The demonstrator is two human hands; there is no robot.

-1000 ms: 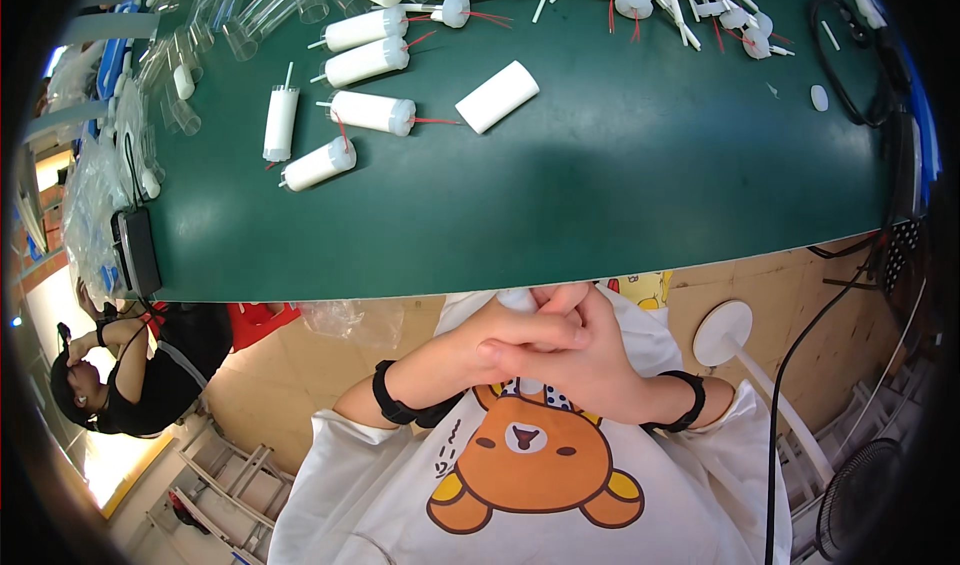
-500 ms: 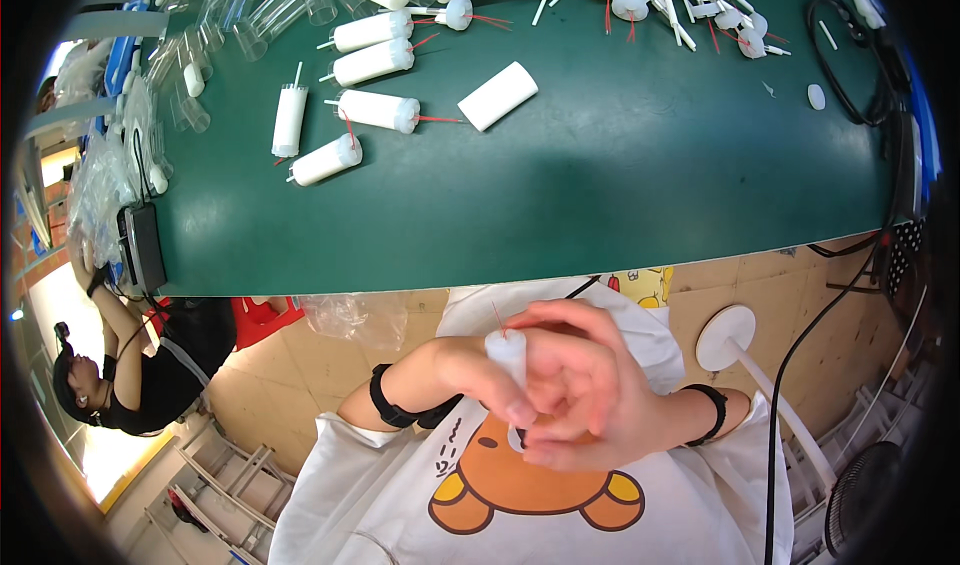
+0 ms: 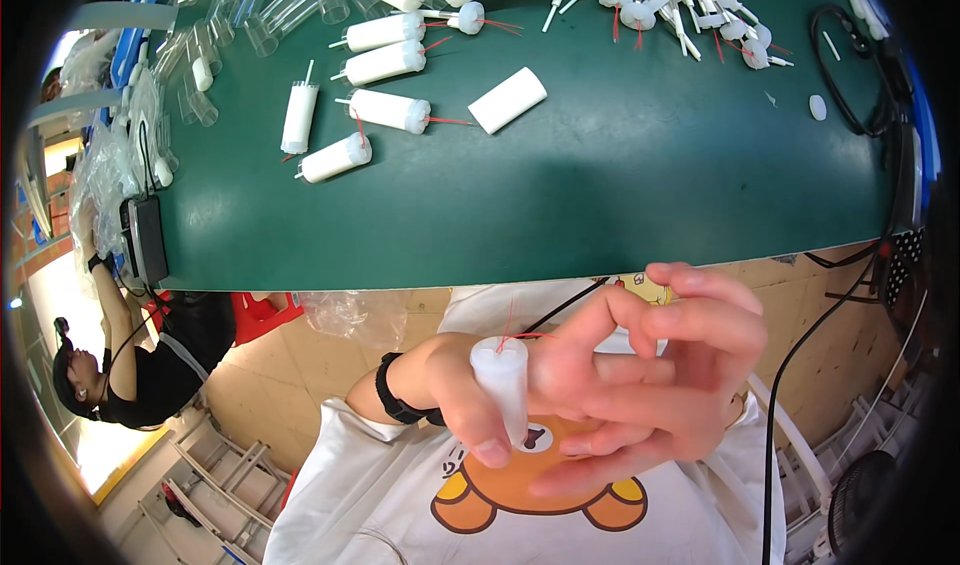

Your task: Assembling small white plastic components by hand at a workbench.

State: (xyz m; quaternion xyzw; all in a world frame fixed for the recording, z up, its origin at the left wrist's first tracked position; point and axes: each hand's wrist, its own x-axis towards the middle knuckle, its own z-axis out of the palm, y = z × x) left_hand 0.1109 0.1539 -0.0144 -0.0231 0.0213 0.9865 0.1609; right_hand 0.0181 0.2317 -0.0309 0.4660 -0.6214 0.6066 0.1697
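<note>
My left hand (image 3: 462,385) holds a white capped tube (image 3: 500,380) upright in front of my shirt, its thumb along the side. Thin red wires (image 3: 530,336) stick out of the tube's top, one upward and one toward the right. Just to the right is my right hand (image 3: 660,365), somewhat blurred, with its fingers bent and apart and nothing visible in them. It partly hides the left hand's fingers. On the green table (image 3: 600,205) beyond lie several similar tubes (image 3: 390,111) with red wires, plus a plain white cylinder (image 3: 508,100).
Clear empty tubes (image 3: 290,15) lie heaped at the far left. White caps with stems and red wires (image 3: 690,5) are piled at the far right. A black cable (image 3: 820,75) coils near the right edge. Another person (image 3: 130,375) is at the left, beside a black box (image 3: 146,240).
My right hand has drawn away from the tube toward the right, and its fingers have spread. The tube stays in my left hand, now more exposed.
</note>
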